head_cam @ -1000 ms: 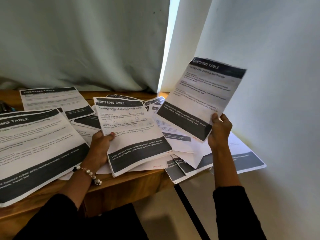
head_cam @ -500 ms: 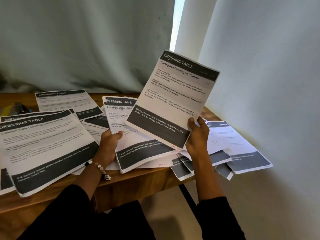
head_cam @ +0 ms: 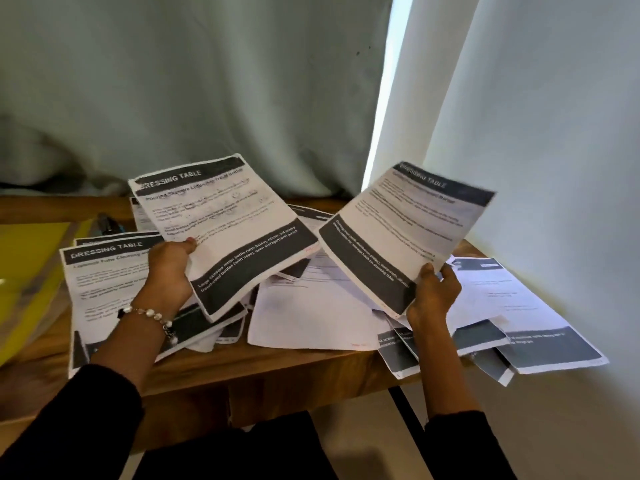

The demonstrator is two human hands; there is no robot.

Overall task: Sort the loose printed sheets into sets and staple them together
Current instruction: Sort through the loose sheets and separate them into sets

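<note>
lifting a second printed sheet (head_cam: 221, 233) off the desk (head_cam: 277, 368), the left hand (head_cam: 169, 268) now grips it while the right hand (head_cam: 433, 296) grips another sheet (head_cam: 405, 233), seemingly comparing them.

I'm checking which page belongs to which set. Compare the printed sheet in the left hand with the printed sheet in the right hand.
The left hand grips its white printed sheet by the left edge; the right hand pinches its white printed sheet at the bottom corner. The left sheet's subtitle reads roughly "Pouring Skincare Lotion"; the right sheet's subtitle is too blurred to read. Both are lifted off the table, headed "DRESSING TABLE", with dark bands top and bottom.
</note>
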